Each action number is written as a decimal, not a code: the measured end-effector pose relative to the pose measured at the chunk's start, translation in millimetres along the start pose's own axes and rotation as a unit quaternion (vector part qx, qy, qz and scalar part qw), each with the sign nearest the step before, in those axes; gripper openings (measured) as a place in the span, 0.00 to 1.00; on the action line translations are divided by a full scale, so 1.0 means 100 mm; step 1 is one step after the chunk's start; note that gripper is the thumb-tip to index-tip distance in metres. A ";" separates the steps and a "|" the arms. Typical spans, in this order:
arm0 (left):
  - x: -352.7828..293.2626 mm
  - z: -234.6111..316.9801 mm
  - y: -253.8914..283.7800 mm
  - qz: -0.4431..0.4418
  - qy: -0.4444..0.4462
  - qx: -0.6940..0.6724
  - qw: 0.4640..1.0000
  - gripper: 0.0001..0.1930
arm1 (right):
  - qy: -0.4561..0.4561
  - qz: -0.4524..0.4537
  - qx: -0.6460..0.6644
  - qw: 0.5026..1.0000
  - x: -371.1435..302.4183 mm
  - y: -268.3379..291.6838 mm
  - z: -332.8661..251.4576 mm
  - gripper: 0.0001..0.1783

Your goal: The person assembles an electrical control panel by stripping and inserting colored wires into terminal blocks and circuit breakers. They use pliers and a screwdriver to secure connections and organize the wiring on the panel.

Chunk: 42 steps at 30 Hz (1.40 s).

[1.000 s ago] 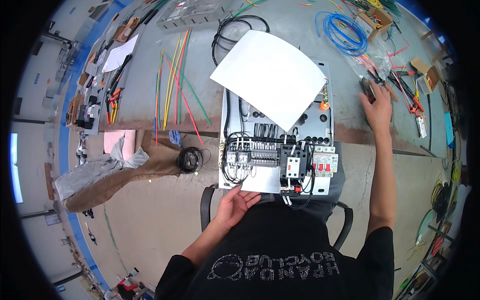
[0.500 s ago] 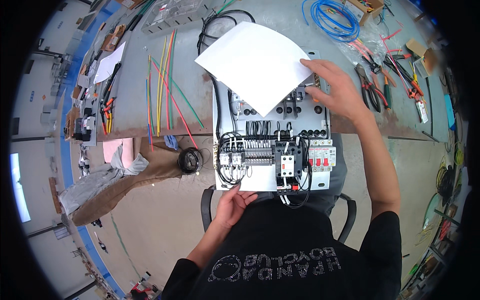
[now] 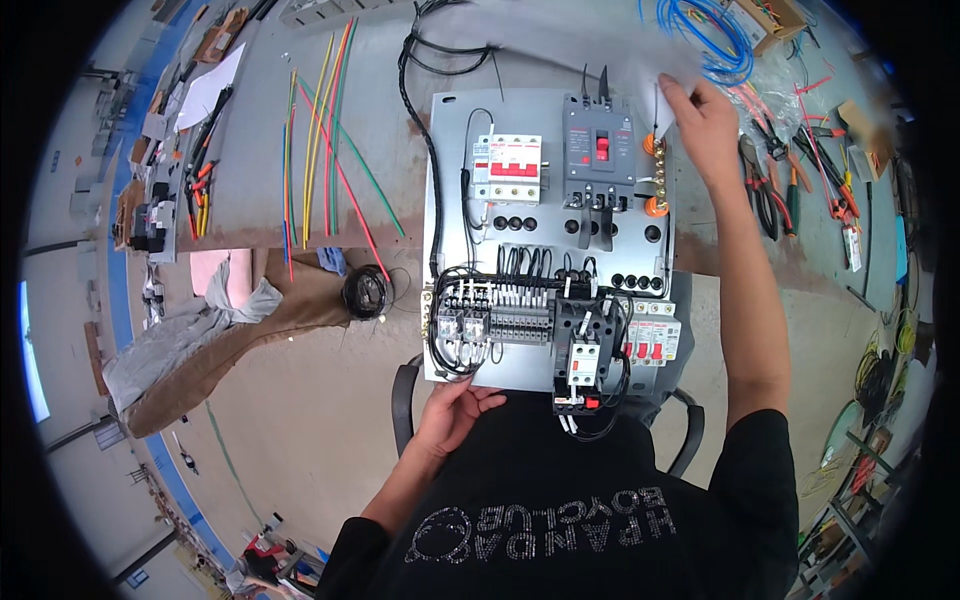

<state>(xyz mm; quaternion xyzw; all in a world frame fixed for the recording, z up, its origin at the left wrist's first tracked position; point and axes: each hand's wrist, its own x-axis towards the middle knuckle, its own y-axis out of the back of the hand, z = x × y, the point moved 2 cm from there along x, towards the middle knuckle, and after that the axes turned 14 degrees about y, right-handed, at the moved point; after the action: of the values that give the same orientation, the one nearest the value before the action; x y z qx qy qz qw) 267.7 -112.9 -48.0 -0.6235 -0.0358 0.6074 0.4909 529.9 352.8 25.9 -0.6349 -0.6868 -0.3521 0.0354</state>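
Note:
My right hand (image 3: 706, 128) pinches a white sheet of paper (image 3: 645, 95) at the far right corner of a metal mounting plate (image 3: 520, 374). The sheet is smeared by motion. My left hand (image 3: 452, 418) grips the plate's near left edge with fingers curled. On the plate sit a large grey circuit breaker (image 3: 600, 145) with a red switch, a white breaker (image 3: 508, 180) with red levers, and a brass bar (image 3: 659, 180) on orange insulators. Nearer me are clear relays (image 3: 463, 325), a terminal block (image 3: 520, 325), a black contactor (image 3: 578, 322) and small breakers (image 3: 652, 342), joined by black wires.
Coloured wires (image 3: 325, 150) lie on the grey bench (image 3: 255, 190) to the left. Pliers (image 3: 758, 185) and other tools lie to the right, with a blue wire coil (image 3: 705, 35) behind. A black wire coil (image 3: 367, 292) rests on brown cloth (image 3: 240, 340).
My right hand has lifted the paper off the plate, up and to the far right, baring the breakers beneath. My left hand stays at the near edge.

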 end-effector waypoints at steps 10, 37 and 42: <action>0.00 0.04 0.05 -0.033 0.028 -0.005 0.999 0.21 | -0.287 0.007 0.213 0.934 -0.24 0.28 0.38 0.21; -0.25 0.31 0.06 0.030 -0.026 0.020 0.999 0.29 | -0.152 -0.210 0.051 0.965 -1.31 0.80 -0.61 0.20; -0.21 0.40 -0.21 0.082 -0.067 0.019 0.994 0.26 | -0.193 -0.262 0.029 0.945 -1.97 0.99 -0.70 0.19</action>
<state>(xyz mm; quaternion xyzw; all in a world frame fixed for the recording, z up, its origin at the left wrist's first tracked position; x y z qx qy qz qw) 241.7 -92.4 -10.5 -0.5726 -0.0061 0.6868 0.4476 628.6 143.5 24.5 -0.4870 -0.8325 -0.1998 -0.1728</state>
